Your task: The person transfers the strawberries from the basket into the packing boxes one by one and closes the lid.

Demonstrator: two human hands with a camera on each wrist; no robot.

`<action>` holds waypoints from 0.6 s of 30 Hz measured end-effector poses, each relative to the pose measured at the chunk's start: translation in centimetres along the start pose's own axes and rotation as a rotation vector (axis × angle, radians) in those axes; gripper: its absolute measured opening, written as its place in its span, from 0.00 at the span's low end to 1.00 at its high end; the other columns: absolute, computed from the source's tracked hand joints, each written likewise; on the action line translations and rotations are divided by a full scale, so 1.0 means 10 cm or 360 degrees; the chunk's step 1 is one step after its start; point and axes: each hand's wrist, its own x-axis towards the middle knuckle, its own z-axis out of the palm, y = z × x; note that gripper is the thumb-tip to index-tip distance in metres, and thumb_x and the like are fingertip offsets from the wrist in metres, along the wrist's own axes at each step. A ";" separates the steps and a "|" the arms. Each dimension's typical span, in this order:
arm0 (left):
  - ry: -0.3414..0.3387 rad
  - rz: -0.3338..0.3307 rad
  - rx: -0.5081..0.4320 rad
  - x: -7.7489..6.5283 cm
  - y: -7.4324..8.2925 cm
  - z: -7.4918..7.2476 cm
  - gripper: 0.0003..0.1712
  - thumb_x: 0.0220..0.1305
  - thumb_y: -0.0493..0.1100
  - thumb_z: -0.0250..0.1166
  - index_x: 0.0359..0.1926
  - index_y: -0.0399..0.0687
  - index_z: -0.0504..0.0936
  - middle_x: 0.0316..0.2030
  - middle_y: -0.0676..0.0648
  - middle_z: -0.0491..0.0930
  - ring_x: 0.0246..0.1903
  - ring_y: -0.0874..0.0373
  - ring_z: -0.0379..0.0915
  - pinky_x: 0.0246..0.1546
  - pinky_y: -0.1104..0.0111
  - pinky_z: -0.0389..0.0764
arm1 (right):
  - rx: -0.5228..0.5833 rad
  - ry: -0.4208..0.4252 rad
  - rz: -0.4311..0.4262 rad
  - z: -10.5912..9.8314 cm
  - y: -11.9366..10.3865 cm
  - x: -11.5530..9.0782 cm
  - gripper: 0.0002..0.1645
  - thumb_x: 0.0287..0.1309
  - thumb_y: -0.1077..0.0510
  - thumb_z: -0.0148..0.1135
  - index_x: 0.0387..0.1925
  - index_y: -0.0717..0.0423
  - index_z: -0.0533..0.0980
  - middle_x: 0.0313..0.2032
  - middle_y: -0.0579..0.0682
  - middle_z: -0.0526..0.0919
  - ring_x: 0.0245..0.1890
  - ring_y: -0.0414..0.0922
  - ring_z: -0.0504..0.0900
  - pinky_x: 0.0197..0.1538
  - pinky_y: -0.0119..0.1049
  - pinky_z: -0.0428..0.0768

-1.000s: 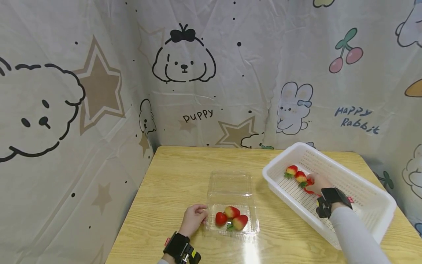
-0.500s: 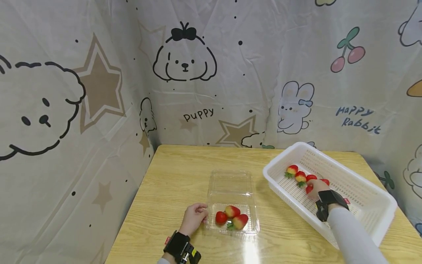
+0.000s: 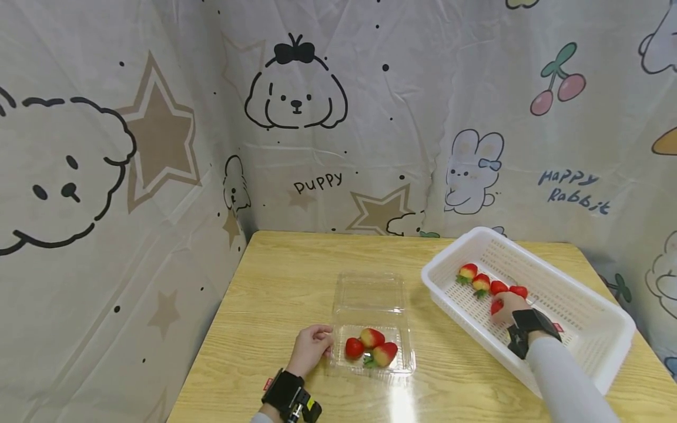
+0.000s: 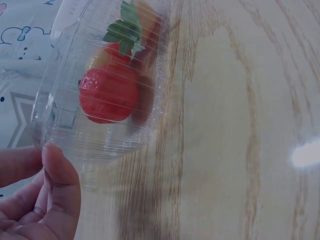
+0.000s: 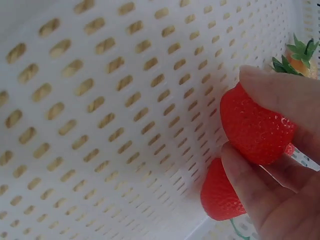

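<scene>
Inside the white perforated basket (image 3: 571,329), my right hand (image 3: 510,306) pinches a red strawberry (image 5: 256,125) between thumb and fingers. Another red strawberry (image 5: 220,192) lies just beyond the fingertips in the right wrist view. More strawberries (image 3: 481,283) rest along the basket's far left part, some with green leaves. My left hand (image 3: 311,348) pinches the left rim of an open clear plastic clamshell box (image 3: 370,294), thumb and forefinger at the edge in the left wrist view. Three strawberries (image 3: 372,338) sit in the box's near half.
Both containers stand on a light wood-grain table (image 3: 285,276), the box left of the basket. A cartoon-printed curtain (image 3: 328,147) hangs behind the table and at its sides. The lid half of the box lies folded back, away from me.
My right hand has shifted slightly toward me inside the basket and now holds a strawberry, and the red strawberries around it show more. My left hand stays at the box rim.
</scene>
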 end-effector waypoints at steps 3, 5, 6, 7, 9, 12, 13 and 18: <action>-0.0002 -0.0003 0.0005 -0.01 0.01 0.00 0.14 0.56 0.27 0.58 0.43 0.21 0.73 0.22 0.47 0.74 0.18 0.63 0.72 0.23 0.59 0.82 | 0.0029 -0.0007 0.0026 -0.02 0.03 0.02 0.25 0.39 0.63 0.69 0.41 0.72 0.73 0.32 0.61 0.76 0.32 0.53 0.72 0.36 0.45 0.75; -0.0003 -0.0003 0.0006 0.00 0.00 0.01 0.14 0.55 0.27 0.58 0.43 0.21 0.73 0.22 0.47 0.74 0.18 0.63 0.72 0.23 0.59 0.82 | 0.0025 0.0015 0.0006 -0.05 0.03 0.04 0.24 0.38 0.63 0.69 0.40 0.71 0.74 0.33 0.62 0.76 0.32 0.54 0.72 0.36 0.46 0.75; -0.0004 -0.0003 0.0005 0.00 -0.01 0.01 0.14 0.55 0.27 0.58 0.43 0.21 0.73 0.22 0.47 0.74 0.18 0.63 0.72 0.23 0.59 0.82 | 0.0030 0.0032 -0.0004 -0.07 0.03 0.04 0.23 0.38 0.63 0.69 0.39 0.71 0.74 0.33 0.63 0.76 0.33 0.54 0.72 0.36 0.46 0.75; -0.0005 -0.0007 0.0005 0.00 -0.01 0.01 0.14 0.55 0.27 0.58 0.43 0.21 0.73 0.22 0.47 0.74 0.18 0.63 0.72 0.24 0.59 0.82 | 0.0036 0.0046 -0.0009 -0.10 0.02 0.04 0.22 0.39 0.63 0.69 0.39 0.70 0.75 0.33 0.63 0.76 0.33 0.55 0.73 0.36 0.46 0.75; -0.0008 -0.0013 0.0008 0.01 -0.02 0.01 0.14 0.55 0.27 0.58 0.43 0.20 0.73 0.22 0.47 0.74 0.18 0.63 0.72 0.23 0.59 0.82 | 0.0052 0.0089 -0.0037 -0.16 -0.01 0.04 0.23 0.40 0.63 0.69 0.39 0.71 0.74 0.34 0.64 0.76 0.33 0.56 0.72 0.37 0.48 0.75; -0.0009 -0.0028 -0.0001 0.02 -0.03 0.01 0.14 0.56 0.27 0.58 0.43 0.20 0.73 0.23 0.46 0.74 0.18 0.63 0.72 0.24 0.58 0.82 | 0.0109 0.0165 -0.0104 -0.27 -0.08 0.03 0.25 0.41 0.63 0.69 0.43 0.73 0.73 0.37 0.67 0.76 0.34 0.56 0.73 0.39 0.50 0.76; -0.0009 -0.0033 -0.0004 0.02 -0.03 0.01 0.14 0.56 0.28 0.58 0.43 0.20 0.73 0.23 0.46 0.74 0.18 0.63 0.72 0.24 0.57 0.82 | 0.0120 0.0187 -0.0124 -0.32 -0.12 0.01 0.27 0.42 0.64 0.68 0.45 0.74 0.72 0.38 0.68 0.76 0.35 0.57 0.73 0.40 0.51 0.76; -0.0001 0.0002 -0.0016 0.01 -0.03 0.02 0.14 0.55 0.28 0.58 0.43 0.19 0.73 0.23 0.44 0.75 0.18 0.63 0.72 0.22 0.61 0.82 | 0.0122 0.0280 -0.0237 -0.53 -0.37 -0.05 0.30 0.44 0.64 0.68 0.49 0.75 0.69 0.42 0.70 0.75 0.36 0.58 0.73 0.43 0.54 0.76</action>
